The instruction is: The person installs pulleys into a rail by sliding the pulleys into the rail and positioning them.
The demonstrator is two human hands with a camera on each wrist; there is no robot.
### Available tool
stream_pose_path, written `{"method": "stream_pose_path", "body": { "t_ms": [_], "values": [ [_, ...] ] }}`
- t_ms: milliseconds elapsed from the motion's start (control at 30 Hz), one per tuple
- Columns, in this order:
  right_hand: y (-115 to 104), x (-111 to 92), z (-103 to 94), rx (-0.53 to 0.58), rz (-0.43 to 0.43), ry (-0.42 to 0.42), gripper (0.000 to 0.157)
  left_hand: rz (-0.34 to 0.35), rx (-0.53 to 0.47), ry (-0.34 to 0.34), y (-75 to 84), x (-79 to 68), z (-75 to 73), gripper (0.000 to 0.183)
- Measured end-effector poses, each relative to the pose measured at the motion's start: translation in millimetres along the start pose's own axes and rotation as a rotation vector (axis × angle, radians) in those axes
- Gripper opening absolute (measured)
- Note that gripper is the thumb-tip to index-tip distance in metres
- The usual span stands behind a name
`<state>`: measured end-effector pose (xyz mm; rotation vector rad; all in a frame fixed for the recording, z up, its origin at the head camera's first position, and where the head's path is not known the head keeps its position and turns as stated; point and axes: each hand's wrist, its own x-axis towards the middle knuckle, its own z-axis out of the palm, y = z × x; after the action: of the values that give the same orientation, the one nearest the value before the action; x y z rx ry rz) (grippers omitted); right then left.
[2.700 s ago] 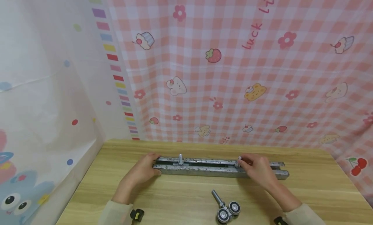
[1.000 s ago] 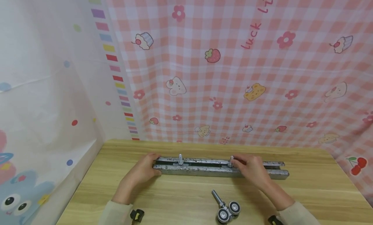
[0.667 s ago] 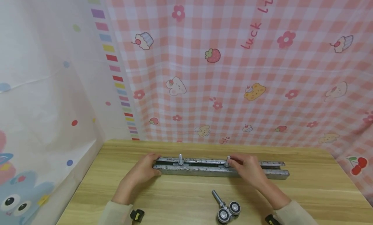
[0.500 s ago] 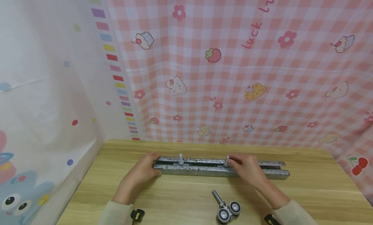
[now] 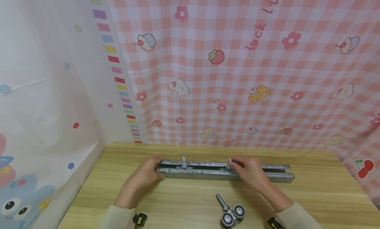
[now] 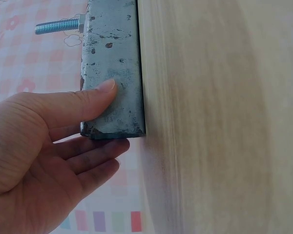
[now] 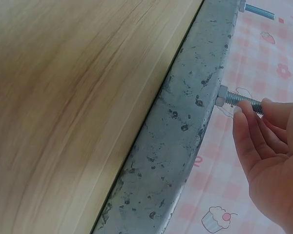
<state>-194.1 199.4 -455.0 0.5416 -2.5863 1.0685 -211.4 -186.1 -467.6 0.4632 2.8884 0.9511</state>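
Note:
A scuffed grey steel channel rail lies across the table, its slot facing up. My left hand grips its left end, thumb on the front face and fingers at the end, as the left wrist view shows. Two threaded bolts stand up from the slot. The left bolt is untouched. The right bolt, with a hex nut at its base, is pinched near its tip between thumb and fingers of my right hand. Whatever carries the bolts inside the slot is mostly hidden.
A loose roller trolley with a threaded bolt and dark-rimmed wheels lies on the wooden table in front of the rail. A pink checked cloth hangs behind the table, and a white patterned sheet hangs at the left.
My right hand has slid the pinched bolt leftward along the slot, closer to the other bolt, with only a small shift lately. The left hand and the rail have stayed in place.

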Motion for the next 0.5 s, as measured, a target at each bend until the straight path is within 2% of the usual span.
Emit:
{"method": "stream_pose_path", "body": {
  "t_ms": [267,500],
  "values": [
    [-4.1,1.5,3.6,0.009,-0.024,-0.001,0.019,-0.003,-0.012,0.004,0.3,-0.6,0.0,0.054],
    [-5.5,1.6,5.2,0.009,0.001,-0.019,0.02,-0.004,-0.015,0.005,-0.6,-0.4,0.3,0.055]
  ]
}}
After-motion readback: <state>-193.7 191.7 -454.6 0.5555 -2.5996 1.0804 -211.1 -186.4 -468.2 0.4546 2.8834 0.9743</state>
